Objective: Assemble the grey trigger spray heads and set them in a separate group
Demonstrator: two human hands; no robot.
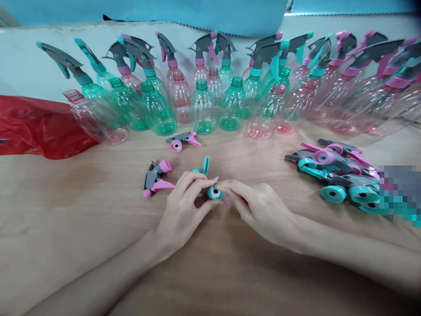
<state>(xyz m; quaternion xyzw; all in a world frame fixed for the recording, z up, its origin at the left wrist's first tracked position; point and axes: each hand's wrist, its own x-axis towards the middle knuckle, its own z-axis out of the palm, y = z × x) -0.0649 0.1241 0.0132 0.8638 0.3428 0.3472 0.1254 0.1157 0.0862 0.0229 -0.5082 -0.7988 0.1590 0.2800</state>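
My left hand [186,204] is closed around a teal and grey trigger spray head [215,193]. Its round collar opening faces me, and its teal trigger points away, above the fingers. My right hand [263,210] pinches at the right rim of that collar; whether a small part sits between those fingertips is hidden. Just left of my left hand lies a pink and grey spray head [154,180]. Farther back rests another pink and grey spray head [182,141], with its collar turned toward me.
Several clear, pink and green bottles [204,109] stand along the back, some open-necked, others fitted with spray heads. To the right is a pile of loose spray heads [342,175]. A red plastic bag [39,127] lies at the left on the wooden table [98,210].
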